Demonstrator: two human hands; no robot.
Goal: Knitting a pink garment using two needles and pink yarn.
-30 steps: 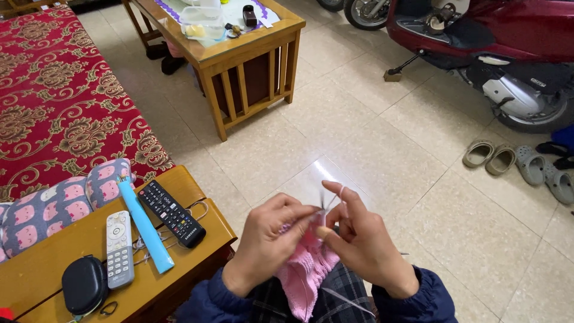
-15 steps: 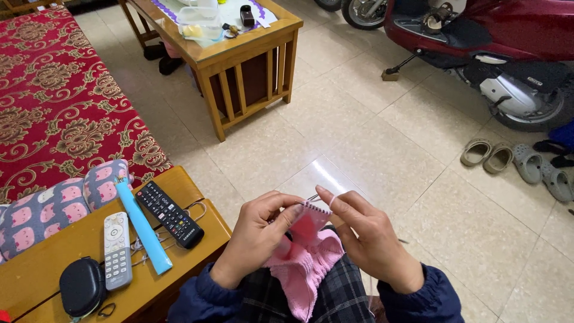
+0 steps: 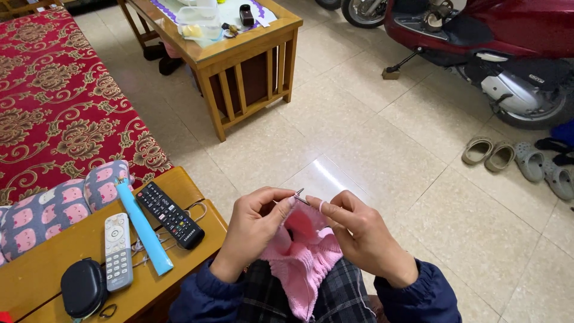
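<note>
A pink knitted piece (image 3: pixel 302 257) hangs over my lap, which is covered by dark plaid cloth. My left hand (image 3: pixel 254 230) pinches the top left edge of the knitting together with a thin metal knitting needle (image 3: pixel 299 194) whose tip pokes up between the hands. My right hand (image 3: pixel 359 236) grips the top right edge, with a strand of pale yarn looped over its forefinger. Both hands wear dark blue sleeves.
A wooden side table (image 3: pixel 185 182) at my left carries a black remote (image 3: pixel 170 214), a white remote (image 3: pixel 118 251), a light blue tube (image 3: pixel 143 227) and a black case (image 3: pixel 84 287). A red patterned couch (image 3: pixel 60 101), a wooden coffee table (image 3: pixel 239 48), a red scooter (image 3: pixel 496 42) and several slippers (image 3: pixel 517 158) surround the tiled floor.
The hands have drawn closer together at the top of the knitting. The needle tip has tilted left, and the pink piece has been turned and spread a little wider.
</note>
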